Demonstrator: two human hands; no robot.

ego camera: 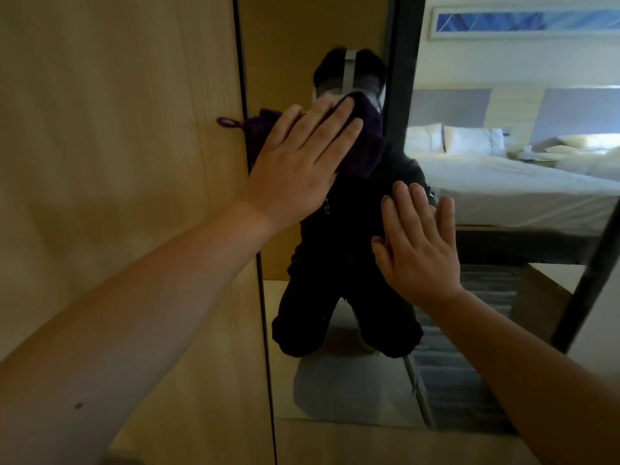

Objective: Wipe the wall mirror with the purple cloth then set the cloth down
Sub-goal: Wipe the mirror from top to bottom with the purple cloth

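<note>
Wood panelling (117, 162) flanks the wall mirror (335, 380). Flat and open, the left hand (302, 162) presses the purple cloth (365, 142) against the upper glass; the right hand (416, 243), open and empty, braces lower. Wiping looks under way; setting the cloth down remains.

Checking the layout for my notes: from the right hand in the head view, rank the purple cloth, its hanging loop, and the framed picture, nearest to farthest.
1. Purple cloth, up-left of the right hand, under the left hand.
2. Hanging loop, farther left, over the wooden panel.
3. Framed picture, top right, reflected in the mirror.
</note>
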